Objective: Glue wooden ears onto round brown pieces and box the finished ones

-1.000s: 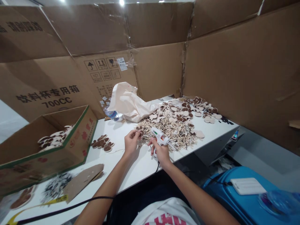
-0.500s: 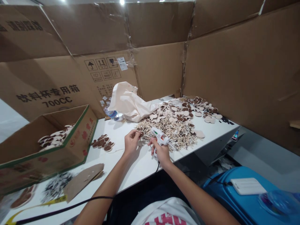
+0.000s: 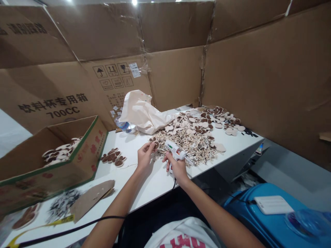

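Between the thumb and fingers of my left hand (image 3: 145, 154) is a small brown-and-cream felt piece (image 3: 154, 140) with rounded lobes. My right hand (image 3: 178, 168) is wrapped round the handle of a white glue gun (image 3: 174, 149), its body angled up and left, close to the felt piece. I cannot see the two touching. Just beyond both hands lies a heap of thin cream cord loops (image 3: 193, 151). Behind it is a pile of cream and brown felt pieces (image 3: 191, 124). Left of my left hand sits a small group of brown felt pieces (image 3: 113, 157) on the white table (image 3: 152, 186).
An open cardboard box (image 3: 85, 155) holding felt pieces stands at the left. A white cloth bag (image 3: 144, 115) and a plastic bottle (image 3: 124, 126) are at the back. Cardboard walls (image 3: 176, 75) enclose the table. A blue stool (image 3: 261, 220) with a white power bank (image 3: 274, 205) is at the right.
The felt piece in my left hand has turned so more of its brown face shows. The glue gun has shifted slightly left in my right hand.
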Motion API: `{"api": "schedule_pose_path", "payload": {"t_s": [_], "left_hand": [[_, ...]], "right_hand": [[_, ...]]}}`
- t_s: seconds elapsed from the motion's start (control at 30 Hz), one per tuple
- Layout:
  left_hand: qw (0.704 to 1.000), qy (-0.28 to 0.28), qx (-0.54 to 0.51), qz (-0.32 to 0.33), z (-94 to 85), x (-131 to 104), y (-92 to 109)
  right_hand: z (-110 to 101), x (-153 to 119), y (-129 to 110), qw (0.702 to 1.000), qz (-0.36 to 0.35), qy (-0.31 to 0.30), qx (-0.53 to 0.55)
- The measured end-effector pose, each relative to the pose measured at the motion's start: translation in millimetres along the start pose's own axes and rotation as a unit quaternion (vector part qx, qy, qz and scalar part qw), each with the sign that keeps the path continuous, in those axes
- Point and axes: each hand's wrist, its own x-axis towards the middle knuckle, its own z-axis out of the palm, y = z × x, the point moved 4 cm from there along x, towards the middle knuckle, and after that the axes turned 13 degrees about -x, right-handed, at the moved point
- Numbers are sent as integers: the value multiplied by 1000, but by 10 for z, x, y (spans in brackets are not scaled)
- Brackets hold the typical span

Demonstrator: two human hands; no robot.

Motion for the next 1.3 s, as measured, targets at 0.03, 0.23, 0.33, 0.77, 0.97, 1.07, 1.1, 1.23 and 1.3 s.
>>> {"api": "schedule_pose_path", "payload": {"t_s": [0.03, 0.23, 0.33, 0.77, 0.97, 1.07, 1.1, 1.23, 1.3], "left_hand": [[1000, 1, 2, 0, -4, 3, -3], [999, 13, 36, 29, -32, 16, 19], [998, 19, 46, 44, -43, 22, 37], [998, -3, 35, 56, -16, 17, 44], [997, 2, 36, 70, 9, -3, 62], [997, 7, 39, 73, 15, -12, 75], [997, 9, 40, 73, 17, -15, 79], [996, 12, 39, 74, 26, -19, 95], [996, 11, 40, 75, 24, -17, 94]], "right_hand": [[1, 0, -3, 1000, 0, -1, 1], [1, 9, 17, 1000, 3, -2, 8], [5, 15, 40, 1000, 6, -8, 9], [16, 6, 23, 1000, 5, -20, 1], [24, -7, 37, 1000, 8, -27, -8], [37, -11, 14, 999, 5, -39, -19], [41, -11, 8, 999, 4, -42, -22], [57, -9, 21, 998, 9, -52, -34], [62, -10, 39, 997, 10, -57, -44]]}}
